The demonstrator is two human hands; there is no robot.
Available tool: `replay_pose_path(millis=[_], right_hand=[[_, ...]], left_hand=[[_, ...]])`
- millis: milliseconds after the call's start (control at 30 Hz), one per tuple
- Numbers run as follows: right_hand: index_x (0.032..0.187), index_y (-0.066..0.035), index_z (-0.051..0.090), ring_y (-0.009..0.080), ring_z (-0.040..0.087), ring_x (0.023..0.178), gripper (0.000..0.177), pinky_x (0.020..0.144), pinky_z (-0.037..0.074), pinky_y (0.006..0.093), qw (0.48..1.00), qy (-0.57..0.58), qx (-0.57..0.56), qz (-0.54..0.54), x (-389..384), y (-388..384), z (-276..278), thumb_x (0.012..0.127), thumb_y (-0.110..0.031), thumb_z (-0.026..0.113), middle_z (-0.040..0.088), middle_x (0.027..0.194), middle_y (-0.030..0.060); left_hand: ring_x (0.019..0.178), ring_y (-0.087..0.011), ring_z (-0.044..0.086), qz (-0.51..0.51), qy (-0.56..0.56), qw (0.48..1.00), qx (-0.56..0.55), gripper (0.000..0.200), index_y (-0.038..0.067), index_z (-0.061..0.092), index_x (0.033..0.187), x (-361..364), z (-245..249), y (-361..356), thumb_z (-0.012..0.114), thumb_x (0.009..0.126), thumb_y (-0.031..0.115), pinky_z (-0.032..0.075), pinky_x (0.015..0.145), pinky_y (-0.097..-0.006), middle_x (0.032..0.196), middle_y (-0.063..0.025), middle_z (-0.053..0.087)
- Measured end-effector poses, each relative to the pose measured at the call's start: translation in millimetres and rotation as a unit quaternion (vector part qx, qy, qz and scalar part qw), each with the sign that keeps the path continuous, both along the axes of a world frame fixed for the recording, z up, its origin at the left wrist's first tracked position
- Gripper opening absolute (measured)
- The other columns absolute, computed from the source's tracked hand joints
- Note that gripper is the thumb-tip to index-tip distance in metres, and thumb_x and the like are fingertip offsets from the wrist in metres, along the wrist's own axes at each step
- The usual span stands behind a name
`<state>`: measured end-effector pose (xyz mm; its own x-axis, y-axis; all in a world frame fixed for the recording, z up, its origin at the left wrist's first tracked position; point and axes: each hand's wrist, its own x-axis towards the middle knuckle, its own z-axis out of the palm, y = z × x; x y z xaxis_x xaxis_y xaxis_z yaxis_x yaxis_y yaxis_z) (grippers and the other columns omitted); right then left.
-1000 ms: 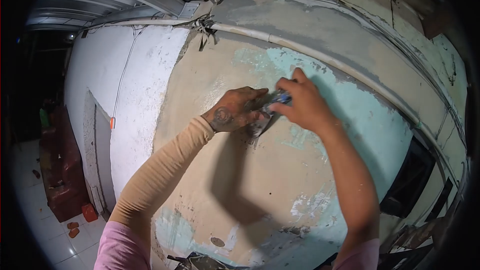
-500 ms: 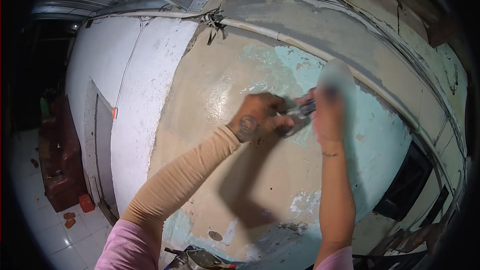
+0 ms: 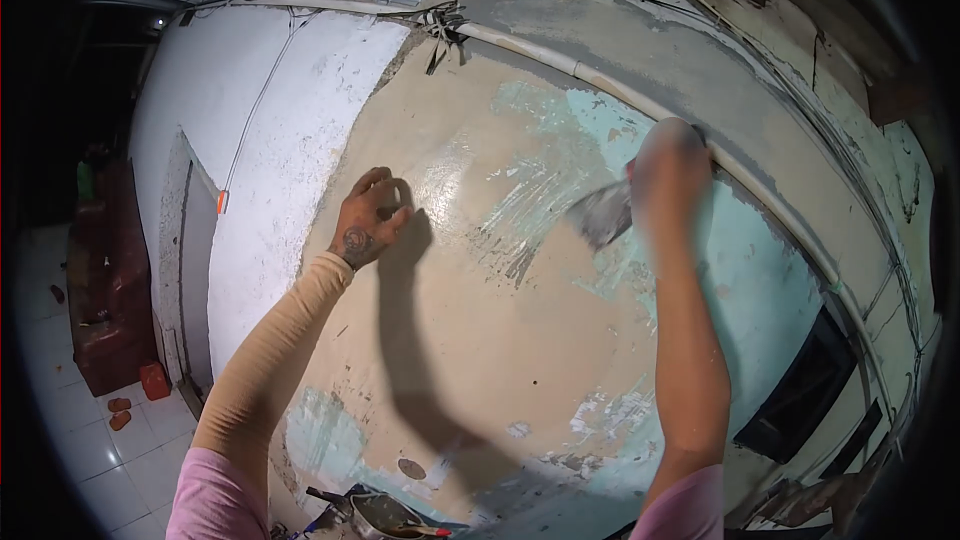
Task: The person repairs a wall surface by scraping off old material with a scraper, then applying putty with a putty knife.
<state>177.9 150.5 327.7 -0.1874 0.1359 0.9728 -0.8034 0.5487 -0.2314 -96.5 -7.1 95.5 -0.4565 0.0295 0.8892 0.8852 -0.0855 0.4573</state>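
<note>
My right hand (image 3: pixel 676 178), partly smeared by a blur, grips a scraper (image 3: pixel 606 215). The scraper's wide, dirty metal blade points left, close to or on the wall (image 3: pixel 500 340); contact cannot be made out. My left hand (image 3: pixel 368 220) is raised at the left of the wall's beige area, fingers loosely bent and apart from the thumb, with nothing visible in it. The wall is beige with patches of turquoise paint (image 3: pixel 770 260). Scraped streaks (image 3: pixel 525 210) run between my hands.
A pipe (image 3: pixel 560 62) crosses the upper wall, with a knot of wires (image 3: pixel 440 25) at its left end. Below stands a container (image 3: pixel 385 515) with tools. At left are a white wall (image 3: pixel 270 140), a dark red sofa-like piece (image 3: pixel 110 290) and sandals (image 3: pixel 119 415).
My left hand has moved left and down, away from the scraper. My right hand has shifted slightly right with the scraper, and the streaked patch between them now shows.
</note>
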Motion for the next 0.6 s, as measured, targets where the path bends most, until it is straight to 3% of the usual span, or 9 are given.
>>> replay_pose_path(millis=[67,100,200,300,400,500,600], right_hand=[[0.090,-0.007,0.043,0.0113,0.047,0.050,0.017,0.046,0.046,0.0327,0.997,-0.004,0.071,-0.008,-7,-9,-5,0.090,0.000,0.058,0.050,0.067,0.0029],[0.090,-0.007,0.043,0.0113,0.047,0.049,0.017,0.045,0.046,0.0324,0.997,0.006,0.076,-0.006,-3,-14,3,0.090,0.001,0.057,0.050,0.067,0.0029],[0.088,-0.006,0.042,0.0106,0.045,0.048,0.016,0.043,0.044,0.0306,0.997,0.024,0.075,-0.005,-2,-13,10,0.090,0.003,0.056,0.049,0.066,0.0026],[0.087,-0.006,0.042,0.0096,0.043,0.047,0.016,0.043,0.043,0.0302,0.990,-0.018,0.135,-0.031,-6,-29,-11,0.090,0.003,0.055,0.047,0.064,0.0019],[0.088,-0.006,0.042,0.0093,0.044,0.047,0.017,0.044,0.044,0.0305,0.996,0.039,0.077,-0.005,-3,-18,11,0.089,0.005,0.054,0.047,0.064,0.0019],[0.090,-0.007,0.042,0.0094,0.046,0.048,0.018,0.044,0.045,0.0300,0.992,0.003,0.121,-0.032,-7,-25,-5,0.088,0.004,0.055,0.048,0.064,0.0018],[0.091,-0.007,0.042,0.0100,0.046,0.047,0.017,0.043,0.045,0.0301,0.995,0.018,0.094,-0.030,-7,-25,-1,0.089,0.003,0.056,0.049,0.064,0.0025]], left_hand=[[0.116,-0.0367,0.066,0.044,0.033,0.998,-0.018,0.052,0.000,0.062,0.130,-11,-11,6,0.074,0.085,0.023,0.059,0.093,-0.0401,0.148,-0.0242,0.048],[0.130,-0.0381,0.056,0.041,0.027,0.998,-0.033,0.054,0.001,0.059,0.134,-3,-9,1,0.073,0.085,0.020,0.056,0.100,-0.0414,0.151,-0.0253,0.045],[0.137,-0.0385,0.049,-0.075,-0.040,0.996,-0.032,0.055,0.000,0.058,0.135,10,-3,-11,0.073,0.085,0.019,0.052,0.106,-0.0422,0.150,-0.0248,0.045],[0.115,-0.0340,0.067,0.001,0.032,0.998,-0.054,0.056,-0.003,0.054,0.138,-2,-8,-7,0.072,0.088,0.015,0.061,0.093,-0.0388,0.156,-0.0233,0.038],[0.113,-0.0330,0.069,-0.010,0.015,0.998,-0.052,0.055,-0.003,0.054,0.138,1,-9,-9,0.072,0.088,0.013,0.061,0.091,-0.0389,0.156,-0.0233,0.038],[0.111,-0.0328,0.070,0.031,0.050,0.997,-0.054,0.056,-0.003,0.054,0.138,-9,-14,-3,0.072,0.087,0.014,0.061,0.091,-0.0395,0.156,-0.0237,0.039],[0.119,-0.0335,0.066,-0.024,-0.003,0.999,-0.047,0.056,-0.003,0.055,0.138,-1,-11,-6,0.072,0.088,0.016,0.060,0.093,-0.0400,0.156,-0.0241,0.039]])
